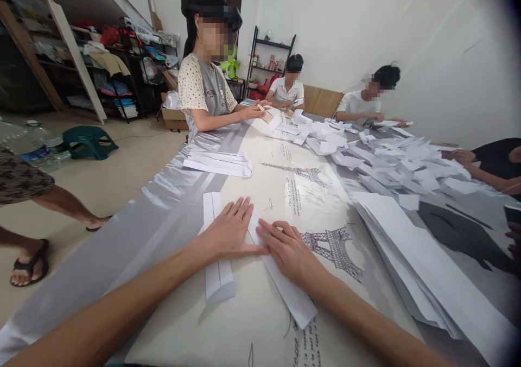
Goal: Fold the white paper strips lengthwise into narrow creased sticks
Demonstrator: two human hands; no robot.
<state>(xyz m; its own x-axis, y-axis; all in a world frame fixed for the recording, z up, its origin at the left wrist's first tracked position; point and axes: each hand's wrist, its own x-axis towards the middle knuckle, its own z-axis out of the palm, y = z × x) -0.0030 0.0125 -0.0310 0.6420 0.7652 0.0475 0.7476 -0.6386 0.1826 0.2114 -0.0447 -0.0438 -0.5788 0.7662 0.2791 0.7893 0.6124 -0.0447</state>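
Observation:
A folded white paper strip [290, 295] lies slantwise on the table between my hands. My left hand [232, 228] is flat and open, its thumb stretched across the strip toward my right hand. My right hand [287, 247] rests on the strip's right edge with its fingers extended and slightly bent; its thumb is hidden. Under my left hand and wrist lies a second folded paper [218, 285] with a lengthwise crease, its middle covered. Farther off, several folded white papers [220, 163] lie together on the left side of the table.
A stack of long white sheets [423, 264] lies at right, with a heap of folded papers [391, 160] beyond. The tablecloth [191, 323] has Eiffel Tower prints. Co-workers sit or stand around the table; one person [207, 84] handles a card-like piece. A green stool [89, 141] stands on the floor.

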